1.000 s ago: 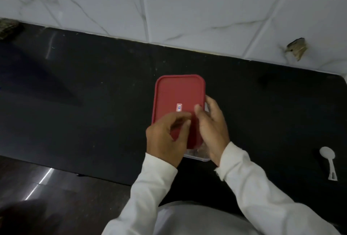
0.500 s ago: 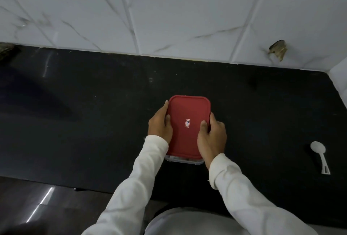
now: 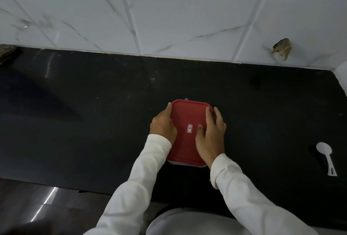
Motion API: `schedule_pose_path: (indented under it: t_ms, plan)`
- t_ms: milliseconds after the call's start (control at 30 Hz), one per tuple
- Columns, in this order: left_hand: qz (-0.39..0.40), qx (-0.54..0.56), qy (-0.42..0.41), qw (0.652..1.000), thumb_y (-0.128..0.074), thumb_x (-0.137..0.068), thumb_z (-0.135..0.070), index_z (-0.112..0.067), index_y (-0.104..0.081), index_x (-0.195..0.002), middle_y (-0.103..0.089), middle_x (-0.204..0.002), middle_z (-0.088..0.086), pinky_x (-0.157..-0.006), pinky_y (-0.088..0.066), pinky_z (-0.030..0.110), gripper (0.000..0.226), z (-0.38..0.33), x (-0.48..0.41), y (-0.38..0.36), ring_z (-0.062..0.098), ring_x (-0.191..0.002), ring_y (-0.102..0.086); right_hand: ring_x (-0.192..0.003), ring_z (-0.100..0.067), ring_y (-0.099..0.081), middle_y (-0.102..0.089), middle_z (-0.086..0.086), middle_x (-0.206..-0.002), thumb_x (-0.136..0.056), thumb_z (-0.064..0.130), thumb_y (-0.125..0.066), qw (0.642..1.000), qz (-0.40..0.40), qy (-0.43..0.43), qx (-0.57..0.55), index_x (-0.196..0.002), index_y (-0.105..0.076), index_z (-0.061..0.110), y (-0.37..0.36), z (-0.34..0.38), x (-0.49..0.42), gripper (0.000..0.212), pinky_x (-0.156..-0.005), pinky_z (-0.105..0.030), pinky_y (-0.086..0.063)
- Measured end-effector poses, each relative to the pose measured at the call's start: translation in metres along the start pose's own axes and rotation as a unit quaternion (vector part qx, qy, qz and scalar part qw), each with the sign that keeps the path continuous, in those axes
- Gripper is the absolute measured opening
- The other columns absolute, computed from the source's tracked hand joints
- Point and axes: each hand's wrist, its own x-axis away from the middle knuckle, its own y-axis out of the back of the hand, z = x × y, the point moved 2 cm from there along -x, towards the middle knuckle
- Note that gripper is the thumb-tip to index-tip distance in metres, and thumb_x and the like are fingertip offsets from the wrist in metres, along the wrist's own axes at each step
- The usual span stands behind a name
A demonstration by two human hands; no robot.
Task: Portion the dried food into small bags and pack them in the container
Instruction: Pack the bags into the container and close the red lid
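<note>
Head view, looking down. Left hand (image 3: 163, 125) lies against the left edge of the red lid (image 3: 187, 116), index finger running along the rim, remaining fingers wrapped down the side. Right hand (image 3: 211, 133) straddles the right edge: thumb and index finger flat on top of the lid, other fingers dropping over the side. The 2 hands sit apart, 1 per long edge, both clamped on the lid with nothing else in them.

Judgement: the grip suits pressing the lid down onto its seal. Pressure on both edges at once would keep it from tipping up on 1 side.

Container (image 3: 187, 165) sits on the black desk (image 3: 93, 122) straight ahead of the person, near the front edge. Only a strip of its clear base shows below the lid's near end. Contents hidden, so the bags cannot be checked. A small blue scrap (image 3: 186, 99) peeks out at the far rim, identity unclear. It might be trapped under the lid. A white sticker (image 3: 189, 128) sits mid-lid.

White spoon (image 3: 325, 157) lies well apart to the right, bowl facing away. White marbled tile wall (image 3: 187, 19) backs the desk, with a broken hole (image 3: 281, 48) at right.
</note>
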Motion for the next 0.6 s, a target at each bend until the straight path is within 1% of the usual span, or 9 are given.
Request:
schedule_pose_path:
  t_ms: [67, 133, 233, 300, 367, 400, 500, 567, 600]
  plan:
    - [-0.010, 0.038, 0.000, 0.999, -0.047, -0.094, 0.001, -0.014, -0.043, -0.148, -0.062, -0.132, 0.012, -0.109, -0.043, 0.035, 0.056, 0.003, -0.007, 0.000, 0.028, -0.123, -0.058, -0.145, -0.014, -0.010, -0.016, 0.006, -0.159, -0.102, 0.020, -0.044, 0.999, -0.001, -0.004, -0.035, -0.153, -0.019, 0.027, 0.003, -0.002, -0.005, 0.058, -0.109, -0.025, -0.020]
    - [-0.023, 0.081, 0.006, 0.996, -0.048, -0.094, 0.002, -0.015, -0.049, -0.145, -0.061, -0.136, 0.009, -0.111, -0.041, 0.031, 0.054, 0.005, -0.014, 0.001, 0.025, -0.127, -0.057, -0.143, -0.013, -0.017, -0.028, 0.005, -0.156, -0.102, 0.018, -0.044, 0.998, -0.018, 0.007, -0.062, -0.153, -0.024, 0.026, 0.007, -0.003, -0.007, 0.055, -0.106, -0.022, -0.020]
    - [-0.047, 0.090, -0.002, 0.995, -0.051, -0.094, 0.003, -0.015, -0.053, -0.142, -0.064, -0.131, 0.010, -0.105, -0.040, 0.022, 0.051, 0.002, -0.019, 0.006, 0.023, -0.123, -0.060, -0.141, -0.014, -0.024, -0.032, 0.006, -0.155, -0.102, 0.018, -0.042, 0.997, -0.043, 0.018, -0.062, -0.152, -0.027, 0.027, 0.011, -0.001, -0.010, 0.053, -0.105, -0.021, -0.020]
    - [-0.065, 0.068, -0.032, 0.995, -0.052, -0.095, 0.000, -0.013, -0.054, -0.141, -0.067, -0.125, 0.012, -0.104, -0.045, 0.027, 0.048, -0.006, -0.022, 0.009, 0.027, -0.117, -0.063, -0.139, -0.017, -0.028, -0.033, 0.006, -0.154, -0.103, 0.019, -0.041, 0.997, -0.059, 0.019, -0.043, -0.152, -0.028, 0.026, 0.014, 0.001, -0.015, 0.051, -0.104, -0.021, -0.021]
    - [-0.068, 0.016, -0.058, 0.996, -0.052, -0.096, -0.003, -0.010, -0.053, -0.141, -0.069, -0.118, 0.016, -0.100, -0.050, 0.038, 0.046, -0.016, -0.027, 0.011, 0.032, -0.110, -0.065, -0.136, -0.018, -0.031, -0.035, 0.004, -0.153, -0.103, 0.019, -0.040, 0.997, -0.071, 0.024, -0.024, -0.151, -0.030, 0.023, 0.016, 0.004, -0.022, 0.049, -0.102, -0.019, -0.021]
    - [-0.053, -0.034, -0.057, 0.996, -0.050, -0.097, -0.005, -0.009, -0.051, -0.143, -0.068, -0.116, 0.017, -0.097, -0.050, 0.041, 0.046, -0.020, -0.032, 0.010, 0.035, -0.108, -0.064, -0.135, -0.019, -0.033, -0.036, 0.003, -0.153, -0.104, 0.019, -0.039, 0.997, -0.069, 0.023, -0.014, -0.151, -0.032, 0.021, 0.018, 0.005, -0.026, 0.048, -0.101, -0.018, -0.021]
    - [0.009, -0.186, -0.031, 0.982, -0.045, -0.097, -0.006, -0.007, -0.049, -0.141, -0.066, -0.112, 0.016, -0.085, -0.045, 0.039, 0.043, -0.026, -0.046, 0.005, 0.036, -0.105, -0.062, -0.133, -0.021, -0.035, -0.038, 0.001, -0.152, -0.104, 0.019, -0.038, 0.999, -0.035, 0.008, 0.035, -0.150, -0.035, 0.018, 0.019, 0.006, -0.039, 0.046, -0.096, -0.017, -0.019]
    - [0.030, -0.230, -0.016, 0.973, -0.044, -0.095, -0.006, -0.007, -0.049, -0.136, -0.065, -0.109, 0.015, -0.077, -0.042, 0.037, 0.041, -0.025, -0.048, 0.003, 0.037, -0.103, -0.062, -0.132, -0.022, -0.037, -0.042, 0.001, -0.149, -0.104, 0.018, -0.038, 0.998, -0.018, 0.010, 0.063, -0.148, -0.037, 0.016, 0.019, 0.005, -0.043, 0.045, -0.095, -0.018, -0.022]
    - [0.037, -0.242, -0.010, 0.969, -0.044, -0.095, -0.006, -0.007, -0.047, -0.138, -0.065, -0.110, 0.015, -0.076, -0.041, 0.037, 0.043, -0.024, -0.047, 0.001, 0.038, -0.104, -0.061, -0.131, -0.023, -0.039, -0.045, 0.001, -0.146, -0.104, 0.017, -0.038, 0.997, -0.015, 0.012, 0.069, -0.148, -0.038, 0.015, 0.019, 0.004, -0.042, 0.044, -0.096, -0.019, -0.024]
